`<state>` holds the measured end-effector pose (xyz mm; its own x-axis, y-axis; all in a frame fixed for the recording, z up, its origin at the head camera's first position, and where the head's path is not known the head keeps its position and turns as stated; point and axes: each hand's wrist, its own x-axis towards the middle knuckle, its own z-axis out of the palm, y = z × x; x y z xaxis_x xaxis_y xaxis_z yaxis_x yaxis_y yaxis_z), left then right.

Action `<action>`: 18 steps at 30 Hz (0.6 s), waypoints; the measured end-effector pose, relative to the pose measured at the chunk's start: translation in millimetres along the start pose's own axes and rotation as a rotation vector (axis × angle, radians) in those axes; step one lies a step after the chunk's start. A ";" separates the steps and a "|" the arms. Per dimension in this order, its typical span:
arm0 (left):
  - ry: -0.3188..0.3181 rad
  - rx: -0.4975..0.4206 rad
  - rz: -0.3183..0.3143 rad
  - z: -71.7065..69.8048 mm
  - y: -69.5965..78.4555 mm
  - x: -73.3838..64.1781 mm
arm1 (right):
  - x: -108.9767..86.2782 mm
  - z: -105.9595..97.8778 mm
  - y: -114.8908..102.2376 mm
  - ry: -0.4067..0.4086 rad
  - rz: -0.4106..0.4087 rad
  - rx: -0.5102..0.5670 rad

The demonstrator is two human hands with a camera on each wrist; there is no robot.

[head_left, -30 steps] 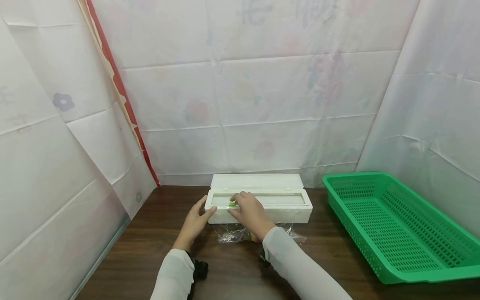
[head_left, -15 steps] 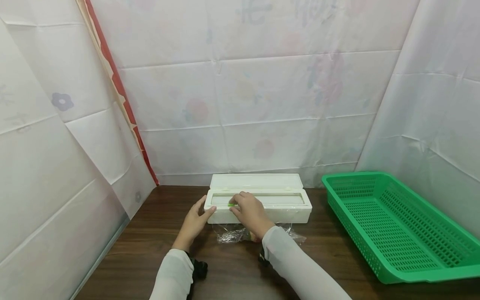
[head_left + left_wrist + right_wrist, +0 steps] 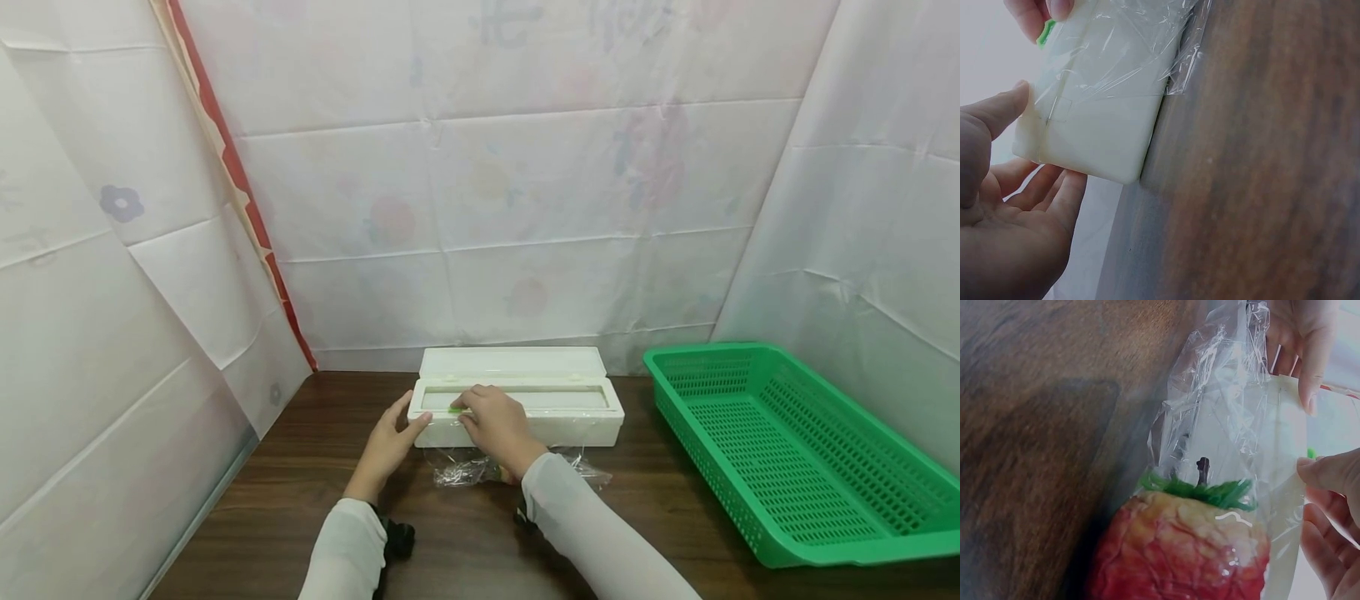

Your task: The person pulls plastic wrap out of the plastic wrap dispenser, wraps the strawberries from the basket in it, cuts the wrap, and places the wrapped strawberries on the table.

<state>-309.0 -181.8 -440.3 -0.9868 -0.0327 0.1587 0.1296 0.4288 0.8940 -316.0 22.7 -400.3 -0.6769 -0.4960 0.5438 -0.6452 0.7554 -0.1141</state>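
Observation:
A long white cling film dispenser box (image 3: 577, 431) stands on the table with its lid (image 3: 513, 362) raised at the back. My left hand (image 3: 386, 446) grips its left end, thumb at the front edge and fingers round the side. With my right hand (image 3: 498, 429) I pinch the small green slide cutter (image 3: 454, 410) on the front rim, left of the box's middle. Clear cling film (image 3: 461, 473) hangs crumpled down the front. In the right wrist view, a red and yellow fruit (image 3: 1179, 550) with green leaves and dark stem lies against the film; my right wrist mostly hides it in the head view.
A green perforated plastic basket (image 3: 787, 450) stands to the right of the box. Printed white sheeting (image 3: 480, 192) closes off the back and both sides. Dark wood-grain table (image 3: 285, 517) extends around the box.
My right hand has slid a little to the left along the box's front rim, taking the green slide cutter with it. The left hand keeps its hold on the box end.

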 end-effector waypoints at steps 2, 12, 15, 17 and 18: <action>0.003 0.003 -0.002 0.1 -0.1 0.2 | -0.1 -0.1 -0.1 0.000 0.000 -0.003; -0.001 -0.006 -0.014 0.3 -0.7 -1.7 | -0.3 3.9 0.8 0.022 -0.019 -0.020; 0.001 -0.009 -0.011 1.0 -1.4 -1.2 | -0.8 3.6 0.0 0.033 -0.026 -0.022; 0.002 -0.009 -0.011 1.2 -1.2 -0.9 | -1.0 3.0 -0.4 0.039 -0.030 -0.022; 0.003 -0.008 -0.013 1.3 -0.7 -0.9 | -1.0 2.9 -0.6 0.040 -0.032 -0.025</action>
<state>-308.3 -180.9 -441.7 -0.9881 -0.0414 0.1482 0.1173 0.4213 0.8993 -316.0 21.5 -403.2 -0.6414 -0.5030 0.5794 -0.6567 0.7503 -0.0756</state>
